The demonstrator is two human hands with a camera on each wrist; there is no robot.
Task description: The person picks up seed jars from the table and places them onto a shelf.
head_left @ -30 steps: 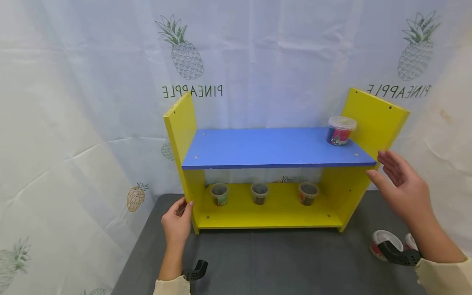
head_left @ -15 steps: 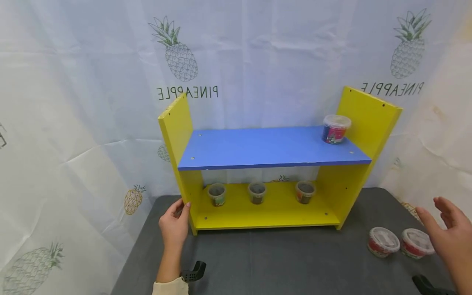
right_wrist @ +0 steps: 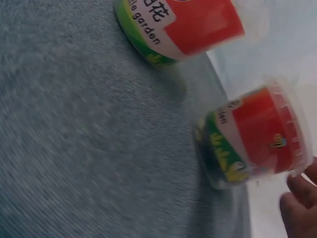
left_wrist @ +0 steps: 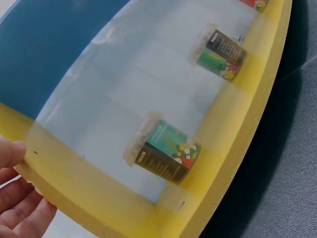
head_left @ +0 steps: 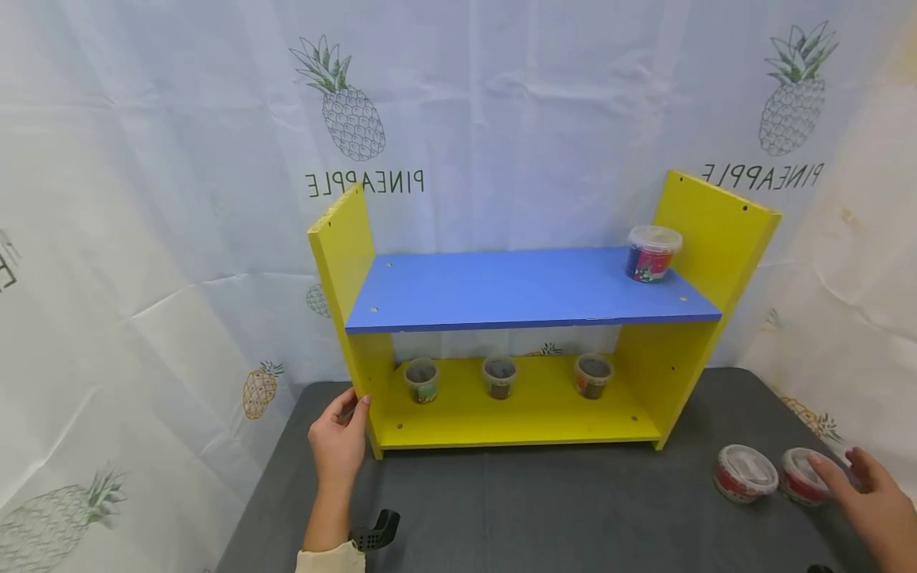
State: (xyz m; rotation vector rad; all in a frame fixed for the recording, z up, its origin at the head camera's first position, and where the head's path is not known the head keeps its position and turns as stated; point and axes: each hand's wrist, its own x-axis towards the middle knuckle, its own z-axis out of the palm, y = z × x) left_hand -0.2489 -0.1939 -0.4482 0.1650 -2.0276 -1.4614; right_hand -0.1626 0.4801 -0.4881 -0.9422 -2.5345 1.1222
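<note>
My left hand [head_left: 340, 436] grips the front edge of the yellow left side panel of a small shelf unit [head_left: 530, 434], thumb on the inside; its fingers also show in the left wrist view. Over at the right, my right hand [head_left: 872, 505] is beside a lidded plastic tub [head_left: 802, 485] with a red label, thumb and fingers spread apart. In the right wrist view its fingertips [right_wrist: 302, 191] are right at the rim of that tub [right_wrist: 260, 134]. A similar tub [head_left: 745, 475] stands just left of it on the dark tabletop.
Three small lidded tubs, among them a green-labelled one [head_left: 423, 382], stand along the yellow bottom shelf. A larger pink and blue tub [head_left: 652, 256] stands at the right end of the blue upper shelf [head_left: 530, 286]. A pineapple-print cloth [head_left: 552, 111] hangs behind.
My right hand has moved away from the unit's right side, down and right to the right-hand tub. The left hand keeps its grip on the side panel. The view has shifted slightly.
</note>
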